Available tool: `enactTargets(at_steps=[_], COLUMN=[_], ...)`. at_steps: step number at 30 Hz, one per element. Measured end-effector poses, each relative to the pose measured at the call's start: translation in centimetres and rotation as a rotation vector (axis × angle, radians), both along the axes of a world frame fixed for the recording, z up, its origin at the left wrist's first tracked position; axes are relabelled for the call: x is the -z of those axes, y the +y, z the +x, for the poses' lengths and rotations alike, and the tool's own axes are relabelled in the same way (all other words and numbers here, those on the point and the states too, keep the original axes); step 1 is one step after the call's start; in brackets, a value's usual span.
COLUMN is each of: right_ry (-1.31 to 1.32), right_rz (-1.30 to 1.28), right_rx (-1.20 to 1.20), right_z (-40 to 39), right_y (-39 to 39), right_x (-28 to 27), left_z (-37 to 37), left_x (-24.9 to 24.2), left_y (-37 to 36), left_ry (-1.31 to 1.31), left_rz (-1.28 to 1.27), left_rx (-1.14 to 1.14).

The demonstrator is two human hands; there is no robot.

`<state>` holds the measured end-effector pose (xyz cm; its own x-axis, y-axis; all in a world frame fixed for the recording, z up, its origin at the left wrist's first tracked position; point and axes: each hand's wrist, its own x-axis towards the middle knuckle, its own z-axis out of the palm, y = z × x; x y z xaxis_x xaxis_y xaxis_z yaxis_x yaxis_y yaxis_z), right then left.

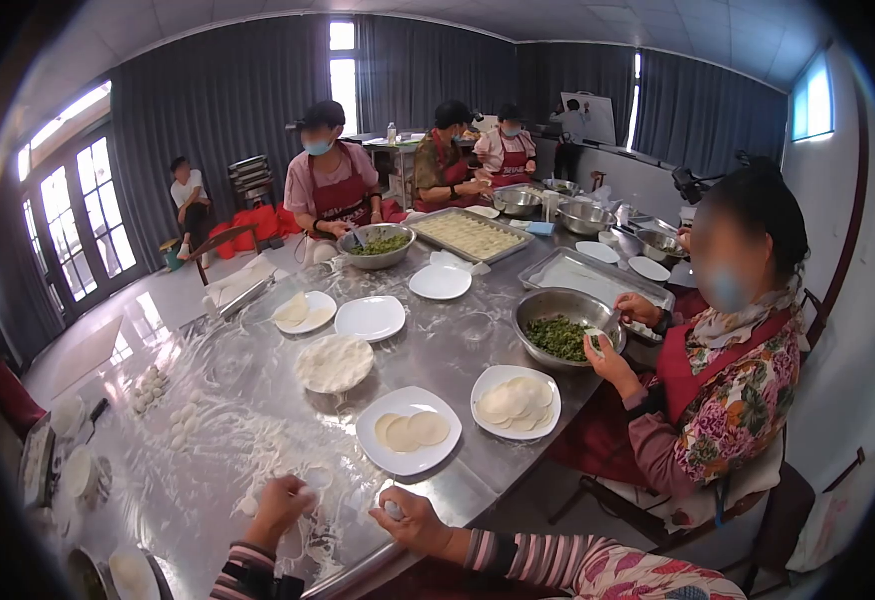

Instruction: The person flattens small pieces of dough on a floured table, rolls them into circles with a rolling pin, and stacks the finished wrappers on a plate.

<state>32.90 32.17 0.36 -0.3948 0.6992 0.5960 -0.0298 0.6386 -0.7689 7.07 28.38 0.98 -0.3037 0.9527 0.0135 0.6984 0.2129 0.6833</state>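
My left hand (pixel 282 508) is over the floured metal table at the front edge, fingers curled around something pale and blurred at the fingertips. To its right, my right hand (pixel 416 522) is closed on a small pale, round-ended object whose full shape is hidden. Just beyond my right hand, a white square plate (pixel 371 455) holds several thin dough wrappers (pixel 419 431). Loose flour (pixel 268 450) and small dough pieces (pixel 186 425) are scattered ahead and left of my left hand.
Right of me, a co-worker (pixel 728 350) holds a wrapper beside a steel bowl (pixel 533 345) of green filling. More wrappers lie on another plate (pixel 550 422). Farther back are a floury plate (pixel 335 363), a dumpling tray (pixel 473 240) and other people in aprons.
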Motion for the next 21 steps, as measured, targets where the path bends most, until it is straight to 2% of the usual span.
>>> enactTargets(at_steps=[1,3,4,5,6,7,9,10,13,14,17,19,21], right_ry=[0.056,0.117,0.061,0.003,-0.122,-0.125,-0.068,-0.070,-0.048,-0.144,-0.095,-0.006,-0.016], right_rz=[0.079,0.117,-0.029,-0.176,-0.495,-0.493,-0.099,-0.054,-0.027,-0.077,-0.077,0.097,0.123], right_rx=[0.012,-0.019,-0.093,-0.167,-0.233,-0.237,-0.107,-0.089,-0.125,-0.106,-0.101,-0.064,-0.016], right_z=[-0.3,-0.5,-0.4,-0.3,0.1,-0.2,-1.8,-2.8,-5.5,-5.5,-4.8,-2.8,-1.8], right_y=[0.3,0.8,0.8,0.5,0.4,0.7,1.7,2.4,3.9,4.0,3.6,2.8,2.1], right_x=[0.2,0.6,0.3,-0.1,-0.6,-0.8,-0.5,-0.5,-0.6,-0.9,0.4,1.6,1.4], left_z=[0.9,3.2,3.8,4.1,4.4,4.7,5.1,5.2,5.5,5.4,5.0,4.7,4.1], left_x=[0.7,0.7,1.3,1.6,1.7,1.6,0.7,0.5,0.6,0.7,1.4,2.4,2.9], left_y=[-0.6,-2.2,-2.7,-3.0,-3.3,-3.6,-4.1,-4.2,-4.2,-4.1,-4.2,-4.5,-5.6], left_ry=[-0.295,-0.438,-0.318,-0.320,-0.228,-0.138,-0.117,-0.099,-0.059,-0.042,-0.044,-0.064,-0.157], left_rz=[-0.052,-0.186,-0.214,-0.212,-0.188,-0.165,-0.161,-0.161,-0.144,-0.130,-0.120,-0.125,-0.142], left_rx=[0.038,0.080,0.115,0.111,0.092,0.073,0.056,0.053,0.049,0.057,0.065,0.043,0.039])
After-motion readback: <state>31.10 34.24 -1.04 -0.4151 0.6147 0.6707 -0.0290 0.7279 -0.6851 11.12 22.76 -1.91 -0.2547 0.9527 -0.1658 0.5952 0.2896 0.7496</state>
